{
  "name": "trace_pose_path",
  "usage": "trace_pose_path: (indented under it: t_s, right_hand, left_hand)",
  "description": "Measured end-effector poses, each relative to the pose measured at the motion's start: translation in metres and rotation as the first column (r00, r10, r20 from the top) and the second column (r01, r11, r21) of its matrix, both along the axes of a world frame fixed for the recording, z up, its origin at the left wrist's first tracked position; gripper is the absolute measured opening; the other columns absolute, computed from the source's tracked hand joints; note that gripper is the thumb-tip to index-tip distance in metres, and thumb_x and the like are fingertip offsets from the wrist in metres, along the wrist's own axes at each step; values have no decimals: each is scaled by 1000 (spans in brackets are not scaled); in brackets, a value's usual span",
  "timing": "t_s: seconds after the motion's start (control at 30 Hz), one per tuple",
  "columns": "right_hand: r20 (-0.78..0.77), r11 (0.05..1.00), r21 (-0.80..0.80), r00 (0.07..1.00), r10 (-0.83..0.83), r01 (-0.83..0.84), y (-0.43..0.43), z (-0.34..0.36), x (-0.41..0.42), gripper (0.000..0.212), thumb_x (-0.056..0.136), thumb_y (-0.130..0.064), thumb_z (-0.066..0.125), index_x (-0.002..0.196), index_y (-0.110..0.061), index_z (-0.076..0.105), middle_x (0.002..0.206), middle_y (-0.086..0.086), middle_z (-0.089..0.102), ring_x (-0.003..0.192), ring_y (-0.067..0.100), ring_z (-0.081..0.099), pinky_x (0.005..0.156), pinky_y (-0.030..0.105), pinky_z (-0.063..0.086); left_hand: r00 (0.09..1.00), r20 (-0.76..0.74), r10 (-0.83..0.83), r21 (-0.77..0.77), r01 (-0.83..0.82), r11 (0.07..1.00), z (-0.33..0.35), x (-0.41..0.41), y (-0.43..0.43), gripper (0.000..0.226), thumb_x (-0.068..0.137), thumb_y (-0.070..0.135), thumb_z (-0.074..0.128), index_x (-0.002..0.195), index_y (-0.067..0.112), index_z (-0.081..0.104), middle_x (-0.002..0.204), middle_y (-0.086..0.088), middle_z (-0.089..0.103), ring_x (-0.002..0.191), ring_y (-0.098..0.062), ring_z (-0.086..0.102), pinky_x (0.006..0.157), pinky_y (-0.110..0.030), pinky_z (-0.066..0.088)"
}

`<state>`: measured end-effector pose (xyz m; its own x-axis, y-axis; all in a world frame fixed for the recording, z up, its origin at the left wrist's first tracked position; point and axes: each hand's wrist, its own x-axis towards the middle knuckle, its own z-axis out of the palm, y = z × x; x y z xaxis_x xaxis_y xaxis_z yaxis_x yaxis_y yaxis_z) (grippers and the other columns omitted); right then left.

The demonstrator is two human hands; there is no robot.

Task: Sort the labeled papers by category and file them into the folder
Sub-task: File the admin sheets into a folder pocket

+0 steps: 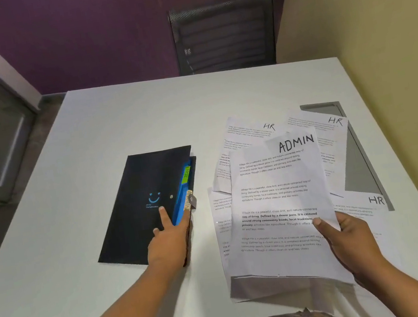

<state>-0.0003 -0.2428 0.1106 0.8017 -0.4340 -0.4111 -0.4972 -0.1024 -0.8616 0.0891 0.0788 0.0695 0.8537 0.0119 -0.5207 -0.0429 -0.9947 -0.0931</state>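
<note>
The table (114,124) bore the loose papers (337,143) at your right and the black folder (133,203) at your left. Your right hand (352,242) pinched the ADMIN sheet (277,202) by its right edge, thumb on top, over the pile. Your left hand (170,242) lay on the folder's cover, fingers straight, thumb against its right edge.

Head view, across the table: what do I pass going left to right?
Black folder → left hand resting on its right edge → ADMIN sheet → right hand pinching that sheet's right side. HR sheets overlap, so omitted.
</note>
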Motion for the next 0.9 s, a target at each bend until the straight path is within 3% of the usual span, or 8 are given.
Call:
trace_pose_path:
  t_s: [0.13,0.33,0.4,0.53,0.7,0.9]
  right_hand:
    - [22,999,25,1000,23,-23,-4,4,7,13,95,-18,64,95,-18,77,78,-4,79,65,14,75,53,26,55]
    - [82,995,85,995,48,-55,4,13,33,13,96,-20,63,99,-19,76,88,-6,79,79,15,75,71,32,58]
    - [99,993,94,993,58,-68,11,18,46,15,97,-18,60,98,-18,75,87,-8,78,82,16,74,74,33,57]
    - [121,990,35,984,131,-136,30,28,69,23,98,-13,56,81,-20,70,59,-16,69,49,-1,61,53,24,42]
    - [153,965,-24,953,262,-261,65,37,86,18,99,-16,56,106,-19,73,94,-4,76,75,9,69,61,21,47]
    - [112,911,-182,912,394,-371,95,31,89,26,100,-20,51,115,-17,72,96,-2,76,83,15,70,71,26,54]
  left_hand:
    - [999,41,-13,126,7,992,33,8,3,44,92,6,58,134,11,48,165,-13,10,103,-27,66,76,-34,54]
    - [973,216,86,48,-98,994,57,4,10,40,92,14,62,131,14,53,144,0,49,99,-23,68,83,-35,59]
    - [969,231,87,19,-94,995,60,-2,10,46,88,11,67,131,15,52,149,2,44,101,-23,68,83,-35,57]
    - [959,248,140,-89,-122,989,62,-12,8,56,82,-4,62,134,12,48,161,4,27,100,-30,68,81,-38,57]
    - [954,227,195,-282,-127,951,62,-21,0,65,89,-1,56,149,13,36,164,-1,19,123,-28,58,99,-35,51]
    - [940,216,263,-416,-155,896,70,-24,-5,65,95,4,49,155,11,25,165,-4,16,137,-27,46,111,-31,39]
